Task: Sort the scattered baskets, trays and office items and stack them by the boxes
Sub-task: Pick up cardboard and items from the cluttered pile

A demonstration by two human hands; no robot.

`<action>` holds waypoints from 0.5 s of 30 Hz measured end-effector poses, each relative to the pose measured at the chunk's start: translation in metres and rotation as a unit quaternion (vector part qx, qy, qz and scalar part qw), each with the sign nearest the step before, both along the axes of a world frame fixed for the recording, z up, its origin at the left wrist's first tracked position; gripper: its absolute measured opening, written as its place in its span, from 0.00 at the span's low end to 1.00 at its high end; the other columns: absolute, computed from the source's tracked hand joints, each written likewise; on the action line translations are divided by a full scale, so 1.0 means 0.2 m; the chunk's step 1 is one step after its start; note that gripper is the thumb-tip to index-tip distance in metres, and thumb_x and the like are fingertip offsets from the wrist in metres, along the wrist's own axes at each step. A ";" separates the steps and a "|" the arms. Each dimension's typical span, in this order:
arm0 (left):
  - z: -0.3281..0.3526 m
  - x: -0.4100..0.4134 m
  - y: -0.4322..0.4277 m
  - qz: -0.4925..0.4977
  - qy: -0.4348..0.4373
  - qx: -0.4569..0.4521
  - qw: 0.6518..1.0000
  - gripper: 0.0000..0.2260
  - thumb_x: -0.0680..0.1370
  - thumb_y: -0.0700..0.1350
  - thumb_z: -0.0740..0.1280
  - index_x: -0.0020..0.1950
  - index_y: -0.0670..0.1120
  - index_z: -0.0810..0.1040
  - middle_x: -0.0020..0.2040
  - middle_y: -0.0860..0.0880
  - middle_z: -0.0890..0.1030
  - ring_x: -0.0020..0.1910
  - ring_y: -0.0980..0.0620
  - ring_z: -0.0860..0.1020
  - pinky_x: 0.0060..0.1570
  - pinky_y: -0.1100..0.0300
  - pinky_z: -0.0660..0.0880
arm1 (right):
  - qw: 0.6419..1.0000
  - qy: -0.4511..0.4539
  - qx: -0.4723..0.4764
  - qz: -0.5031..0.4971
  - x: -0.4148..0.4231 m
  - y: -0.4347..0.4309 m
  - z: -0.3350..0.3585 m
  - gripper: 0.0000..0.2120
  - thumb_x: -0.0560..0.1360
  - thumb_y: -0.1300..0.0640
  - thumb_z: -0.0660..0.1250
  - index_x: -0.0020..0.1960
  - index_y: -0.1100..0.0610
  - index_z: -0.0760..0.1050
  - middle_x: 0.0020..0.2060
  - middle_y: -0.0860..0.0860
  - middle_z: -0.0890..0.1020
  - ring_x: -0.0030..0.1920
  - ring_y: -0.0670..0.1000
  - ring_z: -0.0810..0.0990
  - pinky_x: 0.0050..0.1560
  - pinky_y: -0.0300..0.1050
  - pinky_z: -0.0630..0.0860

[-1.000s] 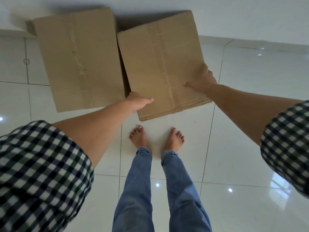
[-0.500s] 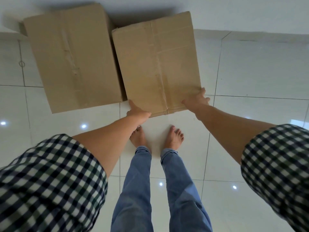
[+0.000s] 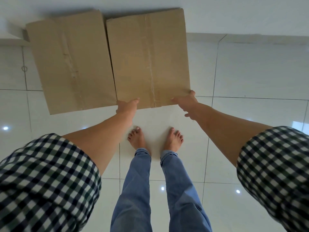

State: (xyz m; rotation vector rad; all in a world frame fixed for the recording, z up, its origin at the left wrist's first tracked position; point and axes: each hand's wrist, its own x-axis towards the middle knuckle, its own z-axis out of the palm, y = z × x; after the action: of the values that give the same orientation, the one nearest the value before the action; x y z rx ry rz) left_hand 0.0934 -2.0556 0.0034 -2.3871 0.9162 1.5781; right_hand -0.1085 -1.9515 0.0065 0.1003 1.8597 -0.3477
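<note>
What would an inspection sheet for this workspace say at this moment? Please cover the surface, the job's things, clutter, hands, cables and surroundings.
Surface: glossy white tiled floor, with spots of reflected light.
Job's things: left box and right box, closed cardboard, side by side against the wall; no baskets, trays or office items in view.
Clutter: nothing seen.
Hands: left hand at the right box's near left corner, fingers hidden; right hand rests on its near right corner, fingers spread.
Cables: nothing seen.
Surroundings: white wall behind the boxes; the person's bare feet stand just before them.
</note>
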 end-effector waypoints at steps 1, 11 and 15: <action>0.01 -0.01 -0.01 0.014 0.004 -0.016 1.000 0.44 0.74 0.60 0.72 0.81 0.46 0.53 0.78 0.44 0.62 0.74 0.43 0.66 0.72 0.47 0.65 | 1.000 -0.009 -0.005 0.002 0.00 -0.01 0.01 0.43 0.73 0.44 0.74 0.77 0.48 0.49 0.61 0.55 0.76 0.63 0.60 0.74 0.58 0.59 0.75; 0.02 0.11 -0.14 -0.028 0.004 -0.096 0.995 0.44 0.77 0.56 0.71 0.83 0.47 0.47 0.81 0.46 0.56 0.78 0.44 0.61 0.74 0.48 0.61 | 0.996 -0.050 -0.024 0.064 0.07 -0.02 0.02 0.43 0.75 0.46 0.72 0.79 0.48 0.48 0.66 0.53 0.75 0.67 0.60 0.73 0.64 0.62 0.75; 0.07 0.14 -0.11 -0.089 0.022 -0.072 0.993 0.46 0.77 0.58 0.71 0.83 0.48 0.44 0.82 0.47 0.54 0.79 0.44 0.58 0.75 0.47 0.59 | 0.998 -0.035 -0.025 0.053 0.10 0.00 0.04 0.39 0.76 0.48 0.71 0.78 0.49 0.52 0.60 0.52 0.74 0.66 0.58 0.73 0.62 0.60 0.76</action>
State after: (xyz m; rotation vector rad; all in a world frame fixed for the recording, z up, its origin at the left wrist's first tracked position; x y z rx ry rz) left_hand 0.1209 -2.0777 0.0174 -2.2945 1.2544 1.5505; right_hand -0.0887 -1.9513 0.0146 -0.0207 1.7773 -0.3131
